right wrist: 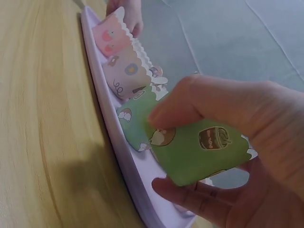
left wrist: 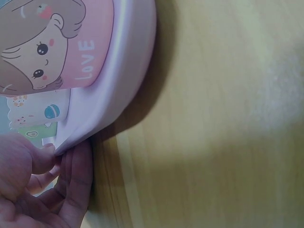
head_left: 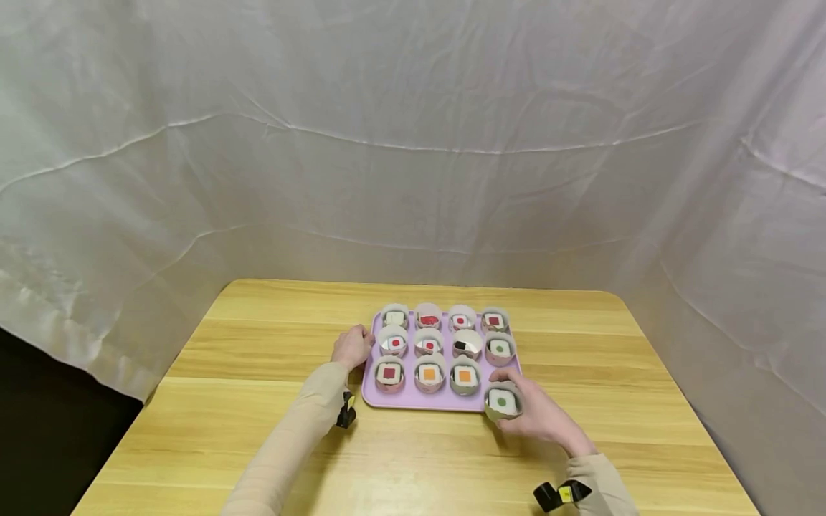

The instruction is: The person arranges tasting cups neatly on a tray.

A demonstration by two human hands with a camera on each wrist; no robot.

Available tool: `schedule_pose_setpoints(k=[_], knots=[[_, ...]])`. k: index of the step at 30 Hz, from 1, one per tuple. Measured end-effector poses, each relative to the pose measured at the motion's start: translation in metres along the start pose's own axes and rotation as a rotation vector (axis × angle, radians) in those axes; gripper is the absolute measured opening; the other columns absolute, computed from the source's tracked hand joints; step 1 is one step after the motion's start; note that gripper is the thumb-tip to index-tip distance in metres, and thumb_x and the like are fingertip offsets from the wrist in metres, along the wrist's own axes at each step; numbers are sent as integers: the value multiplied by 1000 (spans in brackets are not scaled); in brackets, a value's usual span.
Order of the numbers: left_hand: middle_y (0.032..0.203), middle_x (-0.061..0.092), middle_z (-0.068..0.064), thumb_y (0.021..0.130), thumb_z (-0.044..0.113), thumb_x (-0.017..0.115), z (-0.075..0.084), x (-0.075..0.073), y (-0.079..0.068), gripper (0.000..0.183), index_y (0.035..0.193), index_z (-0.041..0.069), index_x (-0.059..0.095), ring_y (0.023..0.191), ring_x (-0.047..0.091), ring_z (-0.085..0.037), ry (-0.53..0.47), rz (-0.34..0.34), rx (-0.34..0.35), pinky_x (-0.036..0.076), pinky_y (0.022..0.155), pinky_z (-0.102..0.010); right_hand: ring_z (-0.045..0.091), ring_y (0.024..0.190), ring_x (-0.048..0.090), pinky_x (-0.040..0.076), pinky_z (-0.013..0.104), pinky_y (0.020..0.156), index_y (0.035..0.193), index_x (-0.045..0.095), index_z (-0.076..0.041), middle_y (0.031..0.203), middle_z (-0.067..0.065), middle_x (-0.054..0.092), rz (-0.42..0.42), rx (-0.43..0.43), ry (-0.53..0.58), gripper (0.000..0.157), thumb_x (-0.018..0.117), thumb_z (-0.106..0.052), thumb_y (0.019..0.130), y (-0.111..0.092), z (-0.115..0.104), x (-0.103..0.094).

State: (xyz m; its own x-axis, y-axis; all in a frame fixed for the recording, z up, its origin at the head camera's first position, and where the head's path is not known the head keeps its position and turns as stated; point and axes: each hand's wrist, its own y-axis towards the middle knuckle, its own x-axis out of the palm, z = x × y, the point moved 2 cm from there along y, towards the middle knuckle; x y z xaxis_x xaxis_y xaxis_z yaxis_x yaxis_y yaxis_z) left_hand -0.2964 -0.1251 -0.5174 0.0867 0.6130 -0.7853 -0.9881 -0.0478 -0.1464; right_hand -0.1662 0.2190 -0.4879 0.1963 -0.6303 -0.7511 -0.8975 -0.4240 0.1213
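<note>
My left hand (head_left: 352, 347) pinches the left rim of a light purple tray (head_left: 413, 403); in the left wrist view, the thumb lies on top and the fingers (left wrist: 78, 175) are underneath. In my right hand (head_left: 535, 410) is a green paper cup (right wrist: 190, 154) with printed pictures, gripped by its sides between thumb and fingers. Inside it sits a white square piece with a green centre (head_left: 502, 403), like a sushi roll. This cup is over the tray's front right corner, tilted in the right wrist view. Beside it on the tray stands another green cup (right wrist: 133, 118).
Several paper cups stand in rows on the tray, holding sushi-like pieces with dark red, orange (head_left: 429, 374), red and green centres. One holds a black-sided piece (head_left: 460, 345). The wooden table (head_left: 413, 459) is bounded by grey-white cloth (head_left: 413, 186) behind and at the sides.
</note>
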Motion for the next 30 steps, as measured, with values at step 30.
schedule_pose_setpoints(k=[30], knots=[[93, 68, -15, 103, 22, 52, 0, 1, -1, 21, 101, 4, 63, 85, 63, -29, -4, 2, 5, 53, 79, -42, 20, 115, 60, 49, 20, 97, 136, 54, -7, 132, 18, 62, 289, 121, 176, 73, 88, -5, 72, 4, 34, 10]])
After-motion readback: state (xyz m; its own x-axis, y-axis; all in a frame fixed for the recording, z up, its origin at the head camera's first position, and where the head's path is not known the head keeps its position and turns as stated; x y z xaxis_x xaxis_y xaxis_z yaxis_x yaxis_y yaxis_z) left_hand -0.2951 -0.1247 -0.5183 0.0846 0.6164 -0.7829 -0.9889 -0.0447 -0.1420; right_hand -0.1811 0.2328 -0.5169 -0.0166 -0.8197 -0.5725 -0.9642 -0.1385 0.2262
